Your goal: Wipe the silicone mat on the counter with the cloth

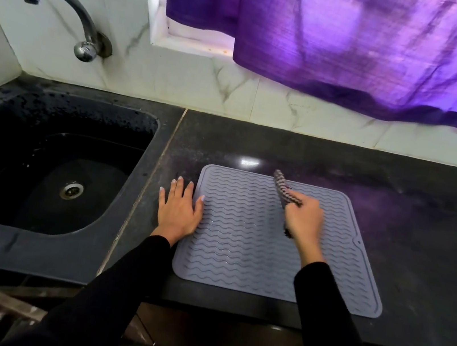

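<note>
Black sleeves (100,296) reach over the counter (421,233) to the grey silicone mat (239,249). Left hand (177,212) lies flat and open on its edge; right hand (303,223) squeezes the cloth (282,187) above it. Wiping looks ready to start: next, press the cloth down and rub

purple curtain (362,38), marble wall (177,75), black sink (52,163)

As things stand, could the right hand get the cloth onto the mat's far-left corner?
Probably yes. The right hand grips the cloth over the mat, and that corner lies bare. The left hand rests flat on the left edge, nearer the person than the corner.
</note>
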`<state>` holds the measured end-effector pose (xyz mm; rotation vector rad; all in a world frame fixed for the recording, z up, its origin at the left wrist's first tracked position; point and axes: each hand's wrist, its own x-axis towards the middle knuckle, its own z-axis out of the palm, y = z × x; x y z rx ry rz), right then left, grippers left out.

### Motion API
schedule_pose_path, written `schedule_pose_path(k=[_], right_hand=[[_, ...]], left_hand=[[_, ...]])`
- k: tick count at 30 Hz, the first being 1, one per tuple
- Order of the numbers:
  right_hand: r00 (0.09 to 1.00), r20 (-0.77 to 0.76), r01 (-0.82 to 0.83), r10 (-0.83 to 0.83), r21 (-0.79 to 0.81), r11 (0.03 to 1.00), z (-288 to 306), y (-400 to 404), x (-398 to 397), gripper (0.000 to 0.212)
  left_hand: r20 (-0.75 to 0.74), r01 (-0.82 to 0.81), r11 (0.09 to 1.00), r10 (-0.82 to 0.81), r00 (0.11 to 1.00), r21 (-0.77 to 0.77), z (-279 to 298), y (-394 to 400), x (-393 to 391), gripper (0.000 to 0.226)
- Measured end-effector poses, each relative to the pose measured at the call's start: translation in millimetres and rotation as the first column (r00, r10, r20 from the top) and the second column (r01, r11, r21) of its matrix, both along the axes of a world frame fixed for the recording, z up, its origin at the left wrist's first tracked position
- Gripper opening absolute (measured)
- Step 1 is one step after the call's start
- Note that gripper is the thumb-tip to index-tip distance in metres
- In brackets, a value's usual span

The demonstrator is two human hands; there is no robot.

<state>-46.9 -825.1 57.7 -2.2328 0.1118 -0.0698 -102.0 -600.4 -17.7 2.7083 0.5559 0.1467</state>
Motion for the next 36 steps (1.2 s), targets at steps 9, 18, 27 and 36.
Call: schedule_pose_path(k=[9,18,27,36], right_hand=[[0.896,0.089,-0.315,0.435,-0.563,0.764,-80.5,28.7,-17.8,0.054],[0.985,-0.055,-0.156,0.162,0.102,0.982,-42.8,12.2,14.8,0.028],[0.999,0.034,-0.001,0.016,-0.406,0.914,-38.6,-1.1,36.9,0.031],[0.983,0.095,-0.111,0.159,-0.389,0.915,-55.5,-16.4,36.1,0.033]], left_hand=[[-0.083,0.133,0.99,-0.13,0.988,0.035,-8.4,0.2,27.2,0.066],[-0.085,0.146,0.987,-0.14,0.987,0.069,-12.2,0.1,24.2,0.067],[-0.055,0.133,0.988,-0.128,0.99,0.085,-18.1,0.0,25.8,0.089],[-0.074,0.149,0.984,-0.142,0.987,0.1,-18.9,1.5,26.2,0.073]])
